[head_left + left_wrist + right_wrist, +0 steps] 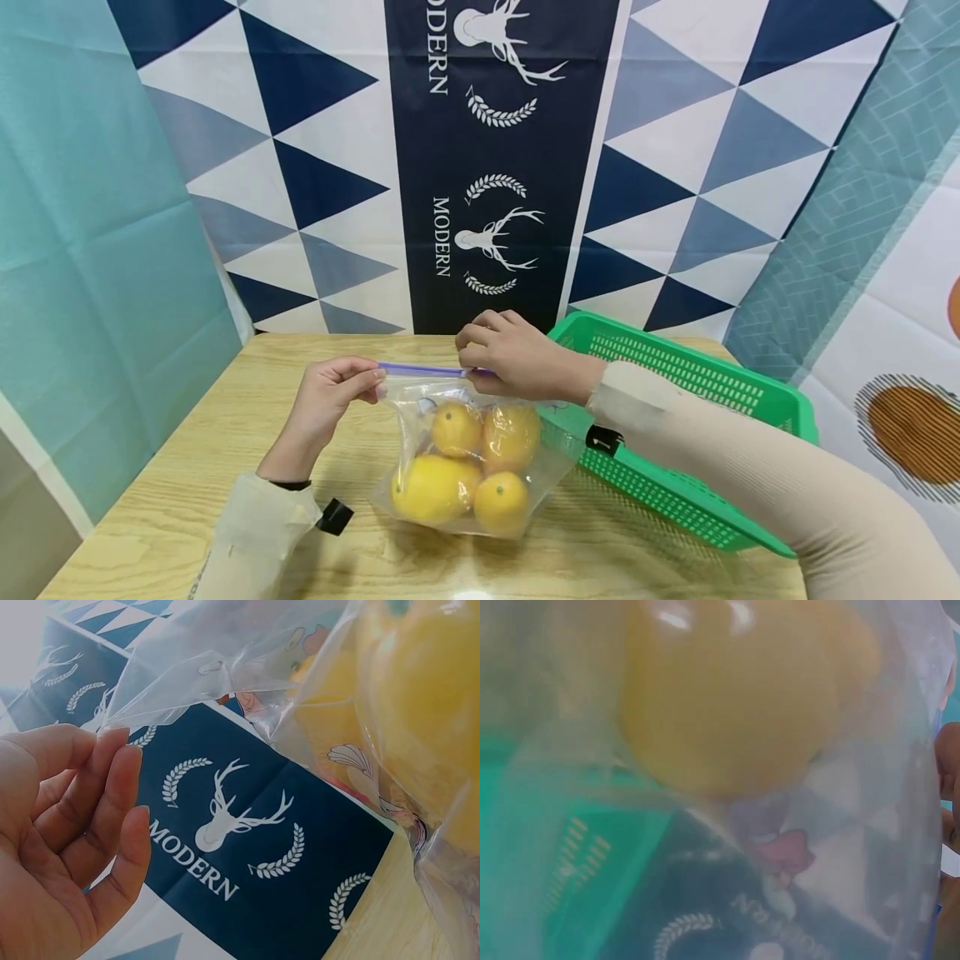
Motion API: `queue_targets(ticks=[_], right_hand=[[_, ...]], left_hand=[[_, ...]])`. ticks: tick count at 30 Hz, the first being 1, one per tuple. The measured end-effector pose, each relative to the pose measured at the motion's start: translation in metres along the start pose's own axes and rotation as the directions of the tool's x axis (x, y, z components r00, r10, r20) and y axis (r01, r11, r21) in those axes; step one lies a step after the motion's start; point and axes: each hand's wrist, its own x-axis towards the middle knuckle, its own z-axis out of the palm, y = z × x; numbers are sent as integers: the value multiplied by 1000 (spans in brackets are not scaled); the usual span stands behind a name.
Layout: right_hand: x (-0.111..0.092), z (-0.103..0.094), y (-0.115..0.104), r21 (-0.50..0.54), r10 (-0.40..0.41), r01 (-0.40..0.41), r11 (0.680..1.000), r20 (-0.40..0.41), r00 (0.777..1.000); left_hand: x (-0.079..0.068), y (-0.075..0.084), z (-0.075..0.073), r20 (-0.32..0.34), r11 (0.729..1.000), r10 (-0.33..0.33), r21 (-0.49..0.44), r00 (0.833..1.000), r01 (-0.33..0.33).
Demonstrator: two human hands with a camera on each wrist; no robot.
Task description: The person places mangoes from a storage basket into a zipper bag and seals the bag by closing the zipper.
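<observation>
A clear zip bag with a blue-purple zip strip stands upright over the wooden table, holding several yellow-orange fruits. At its top left corner my left hand pinches the bag's edge between thumb and fingers; the left wrist view shows the plastic drawn out from those fingertips. My right hand grips the zip strip toward its right end, fingers curled over the top and thumb beneath. In the right wrist view, one yellow fruit shows close up through the plastic, with that hand's fingers at the right edge.
A green perforated plastic basket sits on the right of the wooden table, behind and beneath my right forearm. It lies right beside the bag, which overlaps it in the head view. A patterned cloth hangs behind the table's back edge.
</observation>
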Motion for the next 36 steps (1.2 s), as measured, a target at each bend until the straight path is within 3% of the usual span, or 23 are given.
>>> queue_targets(ticks=[16, 30, 36], right_hand=[[-21, -3, 5, -9, 48, -48, 999, 22, 999], [-42, -4, 10, -38, 12, -13, 999, -18, 1000], [-48, -3, 10, -102, -1, -3, 995, -40, 999]], left_hand=[[0, 0, -1, -28, 1000, -6, 22, 1000, 7], [0, -3, -2, -29, 1000, -7, 24, 1000, 8], [1, -3, -2, -32, 999, -20, 28, 999, 21]])
